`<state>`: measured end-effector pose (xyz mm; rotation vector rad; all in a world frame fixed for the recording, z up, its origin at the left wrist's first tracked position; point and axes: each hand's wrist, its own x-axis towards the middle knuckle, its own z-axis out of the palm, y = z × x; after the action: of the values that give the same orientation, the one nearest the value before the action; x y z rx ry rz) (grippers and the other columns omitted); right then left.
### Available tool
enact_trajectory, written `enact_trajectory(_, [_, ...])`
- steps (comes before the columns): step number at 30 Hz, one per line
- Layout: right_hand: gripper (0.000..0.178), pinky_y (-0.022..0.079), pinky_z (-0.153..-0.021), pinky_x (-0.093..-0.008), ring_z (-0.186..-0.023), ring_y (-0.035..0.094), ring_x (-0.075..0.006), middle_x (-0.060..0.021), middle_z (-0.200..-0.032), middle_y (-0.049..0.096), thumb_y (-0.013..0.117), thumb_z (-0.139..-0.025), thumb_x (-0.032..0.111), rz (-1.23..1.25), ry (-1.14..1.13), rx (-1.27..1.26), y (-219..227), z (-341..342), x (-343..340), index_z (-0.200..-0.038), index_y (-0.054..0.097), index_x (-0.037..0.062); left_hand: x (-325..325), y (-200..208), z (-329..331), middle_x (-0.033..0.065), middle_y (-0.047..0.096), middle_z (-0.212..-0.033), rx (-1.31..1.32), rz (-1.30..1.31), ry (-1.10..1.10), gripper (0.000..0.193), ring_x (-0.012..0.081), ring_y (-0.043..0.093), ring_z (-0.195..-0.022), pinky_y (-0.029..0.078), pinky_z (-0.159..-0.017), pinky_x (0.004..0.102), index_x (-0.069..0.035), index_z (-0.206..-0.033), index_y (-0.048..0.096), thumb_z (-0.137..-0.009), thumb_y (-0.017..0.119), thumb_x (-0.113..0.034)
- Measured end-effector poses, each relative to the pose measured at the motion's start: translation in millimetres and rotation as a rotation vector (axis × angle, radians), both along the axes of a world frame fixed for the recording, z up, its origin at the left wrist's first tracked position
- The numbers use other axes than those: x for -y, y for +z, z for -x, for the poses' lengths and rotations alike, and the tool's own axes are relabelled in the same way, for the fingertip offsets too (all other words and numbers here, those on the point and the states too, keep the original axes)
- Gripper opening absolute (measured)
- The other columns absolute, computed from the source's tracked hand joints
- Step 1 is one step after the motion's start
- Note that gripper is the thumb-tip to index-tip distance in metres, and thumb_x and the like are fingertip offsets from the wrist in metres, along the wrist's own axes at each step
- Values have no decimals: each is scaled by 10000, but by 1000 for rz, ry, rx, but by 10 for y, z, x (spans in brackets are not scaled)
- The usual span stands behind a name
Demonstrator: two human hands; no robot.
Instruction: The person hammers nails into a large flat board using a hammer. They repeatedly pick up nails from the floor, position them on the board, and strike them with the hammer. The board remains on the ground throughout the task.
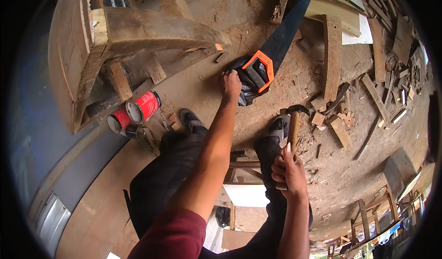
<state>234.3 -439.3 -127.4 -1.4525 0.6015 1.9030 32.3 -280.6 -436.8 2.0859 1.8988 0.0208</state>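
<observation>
My right hand [290, 169] is wrapped round the wooden handle of a claw hammer [294, 128], its dark head pointing away from me above my right shoe. Out in front, my left hand [231, 83] is closed at the edge of a black plastic bag [247, 95] on the ground, its fingers curled into the bag's near left side. A handsaw [282, 40] with an orange and black handle lies partly over the bag. Its dark blade runs away to the far right. What else the bag holds is hidden.
Two red cans [146, 106] stand left of my left shoe. A curved wooden frame [152, 31] rises at the far left. A long plank [332, 56] and several wood offcuts [340, 131] litter the dusty ground on the right. Below me is a white board [246, 195].
</observation>
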Motion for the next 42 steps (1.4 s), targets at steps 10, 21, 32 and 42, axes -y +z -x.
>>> enact_trajectory(10, [420,226,-416,-211,-489,299,-31,70,-636,333,682,-948,450,-107,153,13,23,320,-273,-806,433,143,-33,8,19,139,650,-962,135,-19,82,54,348,621,-932,488,-835,466,-68,-904,613,-887,639,-112])
enact_trajectory(21, [431,235,-417,-215,-483,302,-35,75,-646,341,701,-931,468,-77,197,88,-107,615,-209,-806,423,163,-36,812,327,192,686,-935,320,2,125,222,396,643,-892,511,-822,470,-57,-1059,696,-853,613,-50])
enact_trajectory(32, [566,235,-360,-253,-395,351,-71,66,-523,333,701,-883,585,-63,750,200,893,769,169,-641,371,194,9,3189,717,178,738,-904,743,367,232,239,281,723,-798,552,-724,359,11,-1053,719,-855,742,-123])
enact_trajectory(42, [500,235,-306,-283,-352,331,-83,61,-504,329,600,-991,467,-31,791,353,1258,332,60,-660,348,189,40,4769,1533,26,724,-904,1065,-278,706,152,70,631,-801,506,-739,242,-6,-1032,728,-896,742,-73])
